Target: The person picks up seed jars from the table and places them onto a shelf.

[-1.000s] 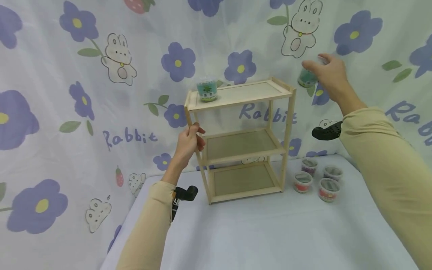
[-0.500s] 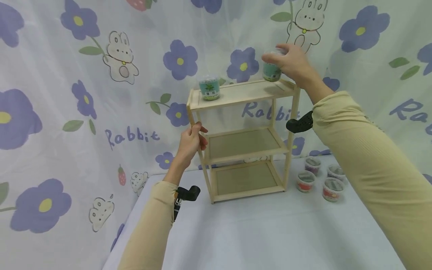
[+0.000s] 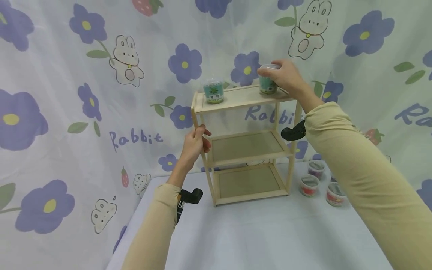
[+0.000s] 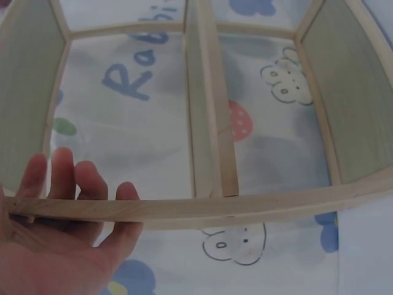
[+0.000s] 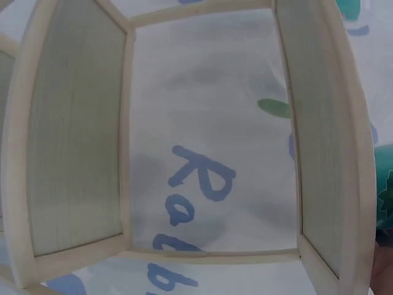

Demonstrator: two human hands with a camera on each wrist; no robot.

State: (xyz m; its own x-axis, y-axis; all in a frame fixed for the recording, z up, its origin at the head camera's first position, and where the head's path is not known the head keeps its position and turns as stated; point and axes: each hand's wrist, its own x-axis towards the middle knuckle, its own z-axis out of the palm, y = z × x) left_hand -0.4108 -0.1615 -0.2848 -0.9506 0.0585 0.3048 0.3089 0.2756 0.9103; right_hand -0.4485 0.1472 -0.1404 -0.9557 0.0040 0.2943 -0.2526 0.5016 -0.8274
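Observation:
A three-tier wooden shelf rack (image 3: 248, 148) stands on the white table. My left hand (image 3: 193, 147) grips its front left post, fingers curled round the wood, as the left wrist view shows up close. On the top tier, toward the right, my right hand (image 3: 285, 77) holds a clear-lidded plastic tub with a teal label (image 3: 267, 85). That tub's base appears to be at the shelf surface. A matching teal tub (image 3: 213, 92) sits upright at the left end of the same tier. In the right wrist view only a sliver of the teal tub (image 5: 385, 190) shows at the right edge.
Right of the rack, several lidded tubs stand on the table, among them a red-labelled tub (image 3: 309, 185), another red one (image 3: 335, 195) and a purple one (image 3: 316, 169). My right forearm partly hides this group. A flower-and-rabbit curtain (image 3: 141, 101) hangs behind.
My right hand has carried the teal tub leftward from beyond the rack's right side and lowered it onto the top tier. The left hand has kept its grip on the post.

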